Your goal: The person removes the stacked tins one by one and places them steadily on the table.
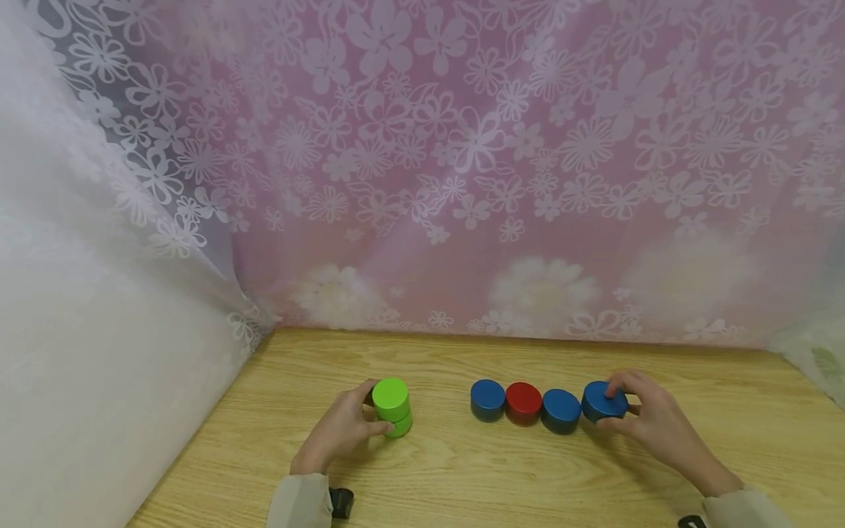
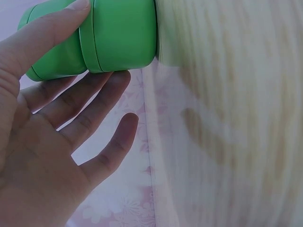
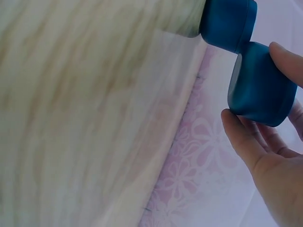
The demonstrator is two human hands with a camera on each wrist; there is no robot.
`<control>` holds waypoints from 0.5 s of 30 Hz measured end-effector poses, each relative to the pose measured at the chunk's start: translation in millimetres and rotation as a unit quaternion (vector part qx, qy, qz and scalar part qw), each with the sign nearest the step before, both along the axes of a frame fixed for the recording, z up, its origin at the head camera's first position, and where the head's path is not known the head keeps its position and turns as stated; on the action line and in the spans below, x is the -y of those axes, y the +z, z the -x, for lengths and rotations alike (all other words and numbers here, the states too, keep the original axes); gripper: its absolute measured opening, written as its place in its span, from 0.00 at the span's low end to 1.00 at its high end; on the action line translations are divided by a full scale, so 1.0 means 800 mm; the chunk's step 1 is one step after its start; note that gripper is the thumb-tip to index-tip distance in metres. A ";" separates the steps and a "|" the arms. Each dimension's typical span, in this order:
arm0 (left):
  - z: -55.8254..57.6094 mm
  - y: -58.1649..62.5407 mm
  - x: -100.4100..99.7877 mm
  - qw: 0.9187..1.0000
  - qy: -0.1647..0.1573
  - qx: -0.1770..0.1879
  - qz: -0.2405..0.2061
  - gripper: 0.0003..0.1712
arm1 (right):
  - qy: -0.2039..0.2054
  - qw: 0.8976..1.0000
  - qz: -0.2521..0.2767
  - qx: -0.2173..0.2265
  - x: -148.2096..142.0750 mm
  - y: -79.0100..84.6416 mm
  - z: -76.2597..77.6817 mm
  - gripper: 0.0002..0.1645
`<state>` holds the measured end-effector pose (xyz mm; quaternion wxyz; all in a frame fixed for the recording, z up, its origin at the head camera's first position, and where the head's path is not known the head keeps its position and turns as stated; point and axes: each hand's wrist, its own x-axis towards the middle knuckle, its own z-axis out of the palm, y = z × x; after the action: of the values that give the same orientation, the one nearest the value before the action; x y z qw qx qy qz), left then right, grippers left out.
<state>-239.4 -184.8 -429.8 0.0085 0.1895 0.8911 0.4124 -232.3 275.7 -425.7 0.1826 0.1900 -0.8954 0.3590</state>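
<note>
Two bright green round tins stand stacked on the table, an upper tin (image 1: 391, 394) on a lower tin (image 1: 401, 427). My left hand (image 1: 339, 427) holds this stack from the left, thumb in front and fingers behind; in the left wrist view the thumb lies across the green tins (image 2: 125, 35). On the right, my right hand (image 1: 656, 425) grips a blue tin (image 1: 597, 402) between thumb and fingers. The right wrist view shows this blue tin (image 3: 262, 85) raised off the table and tilted, close against a standing blue tin (image 3: 227, 21).
Left of the held blue tin a row stands on the wooden table (image 1: 449, 477): a blue tin (image 1: 560, 412), a red tin (image 1: 524, 403) and another blue tin (image 1: 488, 400). A pink flowered curtain (image 1: 409, 183) hangs behind, with white sheeting (image 1: 119, 330) along the left.
</note>
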 end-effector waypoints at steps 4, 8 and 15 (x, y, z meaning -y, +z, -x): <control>0.000 0.001 0.000 1.000 -0.002 -0.001 0.000 0.36 | -0.003 1.000 -0.003 0.027 -0.002 -0.002 0.002 0.27; 0.000 0.001 0.000 1.000 -0.005 -0.002 -0.001 0.35 | -0.005 0.999 -0.015 0.050 -0.005 -0.004 0.003 0.26; -0.001 0.002 -0.001 1.000 -0.001 0.006 -0.002 0.36 | 0.008 0.995 -0.049 0.086 -0.012 -0.007 0.009 0.24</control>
<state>-238.5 -184.3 -428.3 0.0135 0.1880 0.8898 0.4157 -239.3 285.6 -431.2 0.0927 0.1740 -0.9227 0.3313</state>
